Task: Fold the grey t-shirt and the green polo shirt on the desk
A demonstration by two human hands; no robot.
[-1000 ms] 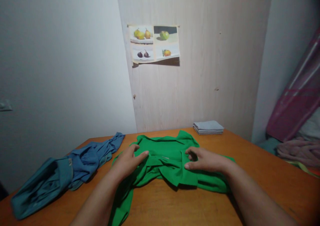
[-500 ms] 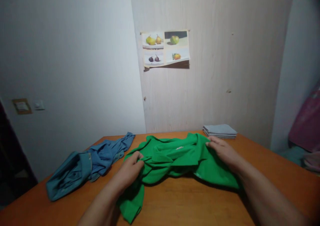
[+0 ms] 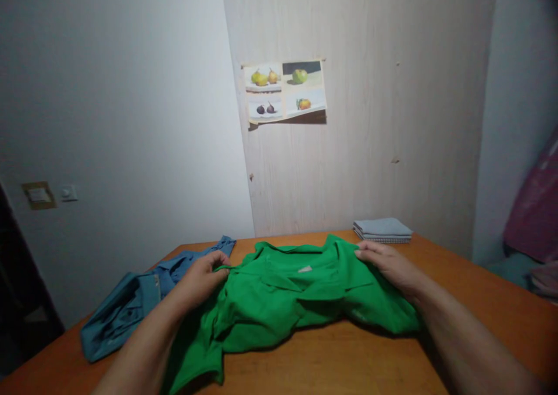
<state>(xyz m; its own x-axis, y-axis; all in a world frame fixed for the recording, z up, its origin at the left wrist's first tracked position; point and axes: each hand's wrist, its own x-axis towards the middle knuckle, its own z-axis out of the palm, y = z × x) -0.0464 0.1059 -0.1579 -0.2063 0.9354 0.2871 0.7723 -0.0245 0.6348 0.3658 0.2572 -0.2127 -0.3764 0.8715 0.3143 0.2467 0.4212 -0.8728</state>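
Head view: green garment (image 3: 274, 319) lies rumpled in the middle of the surface (image 3: 344, 363), between the two forearms. Long axis runs left to right, across the line of sight. Neck opening faces up, its rear edge toward the wall; small pale label (image 3: 305, 269) inside it. Left end bends toward the wearer, reaching the near edge of the picture; right end slopes down beside the right forearm. Left hand (image 3: 209, 275): thumb and fingers pinched narrow on fabric at the upper left. Right hand (image 3: 387, 262): likewise pinching the upper right edge, beside the neck opening. Blue garment (image 3: 124, 310), left of the green one, lies diagonally, far end pointing right, partly hidden by left forearm. Folded cloth stack (image 3: 382, 230) at far right, beyond right hand.
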